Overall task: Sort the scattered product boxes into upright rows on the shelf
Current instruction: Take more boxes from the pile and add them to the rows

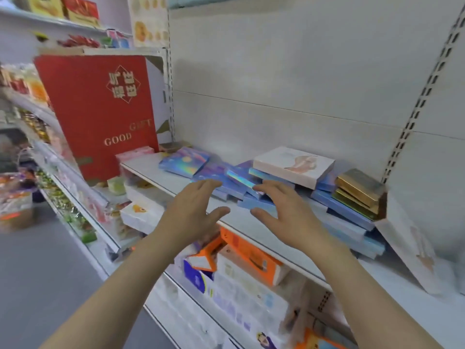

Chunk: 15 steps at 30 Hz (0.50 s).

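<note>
Several flat blue and holographic boxes [235, 180] lie scattered in a loose heap on the white shelf [151, 172]. A pale pink box [293, 165] lies flat on top of the heap. Gold boxes [359, 190] are stacked at the right end. More blue boxes [344, 212] slant down toward the shelf's front. My left hand [193, 210] hovers over the shelf's front edge with fingers spread, holding nothing. My right hand [281, 207] reaches beside it, fingers straight, fingertips at the nearest blue box.
A big red gift box [100, 109] stands upright at the shelf's left end. A white box [415, 250] leans at the right. The shelf below holds orange [251, 255] and white boxes. Slotted uprights and the grey back panel [276, 71] bound the bay.
</note>
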Tool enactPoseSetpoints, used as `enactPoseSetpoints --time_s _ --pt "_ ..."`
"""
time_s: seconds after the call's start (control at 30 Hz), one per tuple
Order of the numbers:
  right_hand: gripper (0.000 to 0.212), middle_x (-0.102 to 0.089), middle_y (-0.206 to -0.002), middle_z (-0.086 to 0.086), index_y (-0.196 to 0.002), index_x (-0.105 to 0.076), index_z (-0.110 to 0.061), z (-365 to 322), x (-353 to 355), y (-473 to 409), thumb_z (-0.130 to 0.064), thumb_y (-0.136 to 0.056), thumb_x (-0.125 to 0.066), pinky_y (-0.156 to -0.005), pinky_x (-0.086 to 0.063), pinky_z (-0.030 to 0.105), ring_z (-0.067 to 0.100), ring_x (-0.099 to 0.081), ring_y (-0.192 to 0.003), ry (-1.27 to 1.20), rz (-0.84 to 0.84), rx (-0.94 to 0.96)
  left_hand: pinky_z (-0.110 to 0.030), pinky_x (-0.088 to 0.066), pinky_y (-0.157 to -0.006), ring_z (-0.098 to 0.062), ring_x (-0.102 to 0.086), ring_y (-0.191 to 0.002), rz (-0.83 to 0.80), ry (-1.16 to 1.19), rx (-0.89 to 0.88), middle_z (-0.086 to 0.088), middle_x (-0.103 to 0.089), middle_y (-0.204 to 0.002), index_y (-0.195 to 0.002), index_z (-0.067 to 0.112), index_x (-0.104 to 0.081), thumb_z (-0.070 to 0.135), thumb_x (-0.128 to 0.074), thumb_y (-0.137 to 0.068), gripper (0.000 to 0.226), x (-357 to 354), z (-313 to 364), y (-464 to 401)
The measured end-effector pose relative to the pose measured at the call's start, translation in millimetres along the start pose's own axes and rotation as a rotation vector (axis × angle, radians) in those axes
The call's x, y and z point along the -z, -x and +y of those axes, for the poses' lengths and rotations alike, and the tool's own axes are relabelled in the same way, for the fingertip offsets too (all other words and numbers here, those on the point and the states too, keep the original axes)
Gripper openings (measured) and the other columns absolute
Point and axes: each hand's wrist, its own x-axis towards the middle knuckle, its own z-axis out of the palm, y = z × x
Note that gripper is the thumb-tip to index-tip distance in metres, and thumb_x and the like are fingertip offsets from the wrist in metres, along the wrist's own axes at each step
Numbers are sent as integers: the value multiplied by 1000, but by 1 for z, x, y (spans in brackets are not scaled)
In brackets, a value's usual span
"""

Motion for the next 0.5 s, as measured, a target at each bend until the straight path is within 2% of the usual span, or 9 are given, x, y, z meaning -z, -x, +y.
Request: enactPoseSetpoints --time_s 0.13,0.33,0.43,0.5 --pt "51 -44 -148 -6 -142 -48 -27 -1 -49 -80 -43 -95 -58 -111 -33 31 14 -36 -138 -55 -10 13 -25 -33 -101 -20 -47 -127 0 -51 6 -1 -53 -137 -139 19 -48 48 -63 -88 60 -9 -72 -44" --pt "51 -52 -142 3 -140 -50 -20 2 -114 -223 -36 -93 -64 -106 -32 27 21 -46 -131 -111 -92 -65 -29 -34 -102 -23 -48 -128 -41 -28 90 -4 -54 -138 -139 13 -48 47 -63 -88 62 -22 -181 -138" --pt "56 -55 -139 4 -143 -47 -22 3 -150 -287 -41 -92 -62 -96 -37 29 24 -50 -127 -108 -206 -161 -27 -34 -100 -24 -50 -126 -65 13 127 -5 -56 -136 -137 12 -50 45 -65 -87 62 -37 -230 -174" --pt "59 -60 -130 8 -144 -44 -22 6 -175 -321 -46 -92 -59 -90 -42 31 28 -54 -120 -106 -256 -245 -27 -34 -101 -22 -49 -126 -80 52 177 -4 -55 -138 -139 14 -48 48 -64 -87 64 -49 -261 -190"
